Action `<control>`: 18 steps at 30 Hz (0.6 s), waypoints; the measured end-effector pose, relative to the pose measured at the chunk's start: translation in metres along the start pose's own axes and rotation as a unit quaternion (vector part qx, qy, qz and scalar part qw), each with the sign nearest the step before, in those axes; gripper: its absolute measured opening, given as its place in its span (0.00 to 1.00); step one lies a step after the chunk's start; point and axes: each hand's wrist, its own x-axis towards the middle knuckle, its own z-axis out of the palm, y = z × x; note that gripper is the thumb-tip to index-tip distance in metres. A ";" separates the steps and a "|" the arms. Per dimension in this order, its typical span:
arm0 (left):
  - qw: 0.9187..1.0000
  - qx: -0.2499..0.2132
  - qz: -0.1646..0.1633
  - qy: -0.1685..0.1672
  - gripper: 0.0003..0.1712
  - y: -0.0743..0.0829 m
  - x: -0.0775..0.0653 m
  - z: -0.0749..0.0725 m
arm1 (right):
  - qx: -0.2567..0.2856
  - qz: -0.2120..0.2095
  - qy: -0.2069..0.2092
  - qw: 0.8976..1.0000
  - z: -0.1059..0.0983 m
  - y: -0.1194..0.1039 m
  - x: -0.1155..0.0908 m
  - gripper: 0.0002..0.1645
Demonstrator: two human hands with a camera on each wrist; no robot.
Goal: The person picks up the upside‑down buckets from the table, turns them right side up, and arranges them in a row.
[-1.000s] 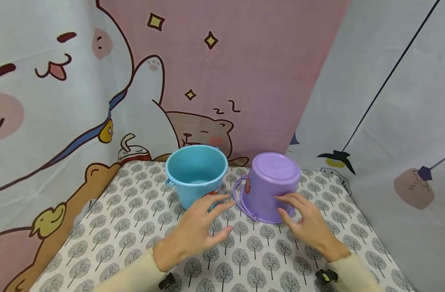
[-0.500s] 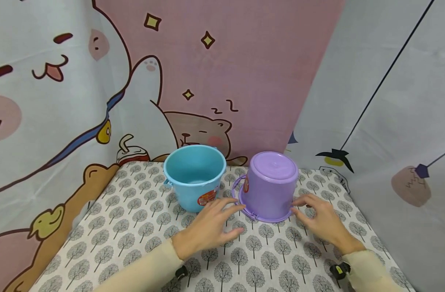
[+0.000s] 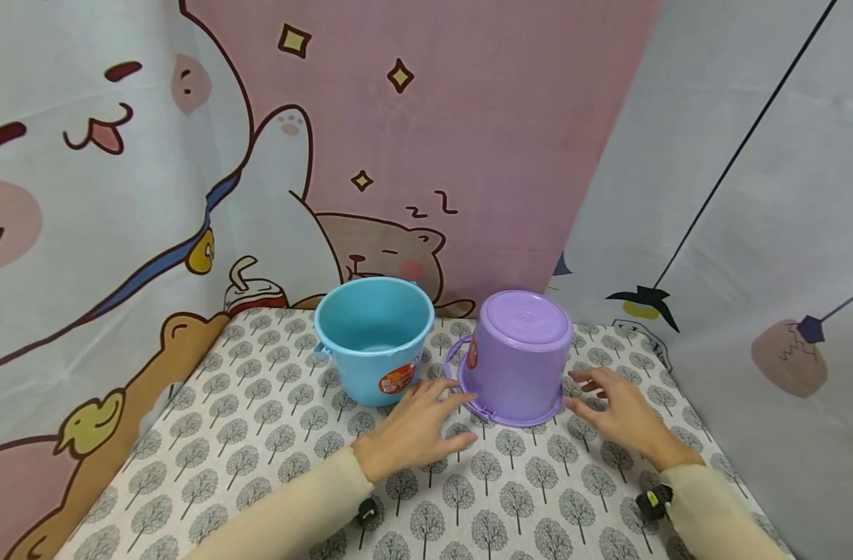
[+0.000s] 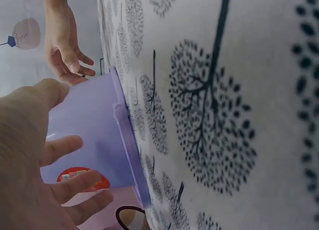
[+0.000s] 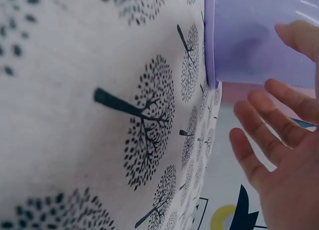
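Observation:
A purple bucket [image 3: 520,365] stands upside down on the table, its base facing up and its handle [image 3: 456,365] lying round its left side near the rim. To its left, a light blue bucket [image 3: 373,342] sits upright with its mouth up and a red label on its front. My left hand [image 3: 415,428] hovers in front of the gap between the two buckets, fingers spread and holding nothing. Just right of the purple bucket, my right hand [image 3: 618,412] is held with relaxed fingers, apart from its wall. Both wrist views show spread fingers beside the purple wall [image 4: 94,125].
The table is covered by a white cloth [image 3: 279,474] with grey tree prints. Behind it hangs a cartoon-printed curtain [image 3: 496,155], and another pale fabric wall [image 3: 748,233] closes off the right side.
My right hand has moved from the purple bucket's front to its right side and a little away. My left hand has shifted right, uncovering the blue bucket's label. Both buckets stay put.

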 end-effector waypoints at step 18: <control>0.998 0.017 -0.046 -0.049 0.35 0.009 0.026 0.022 | 0.016 0.024 -0.071 0.997 0.013 0.016 0.022 0.65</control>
